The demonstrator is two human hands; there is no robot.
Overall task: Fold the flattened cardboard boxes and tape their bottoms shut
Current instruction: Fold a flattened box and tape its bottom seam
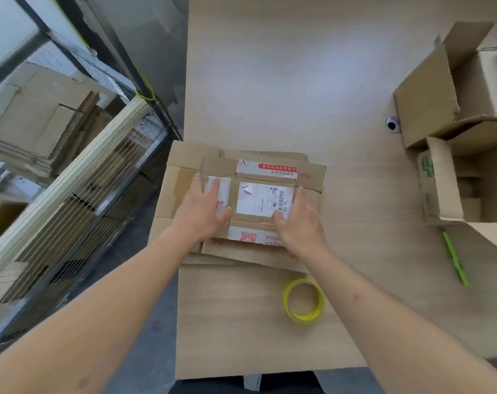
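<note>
Both hands lie flat in the middle of the frame on top of a small flat box [258,200]. The left hand [206,207] presses one side and the right hand [297,220] presses the other, fingers fairly straight, not curled round anything. I think they hold it this way to square it up before lifting it off the pile.

Biggest is the table [284,81], a wide bare top with room to fold. At the left of the frame a wire cart [79,180] keeps more flat cardboard close by. At the right edge stand open boxes [454,109], likely done and pushed aside. Under the small box lies a pile of flat boxes [182,166], set near the table's left edge. Lower down, the yellow tape roll [305,301] waits just beside the right arm, easy to grab. A green pen [454,258] lies at the right, well apart.
</note>
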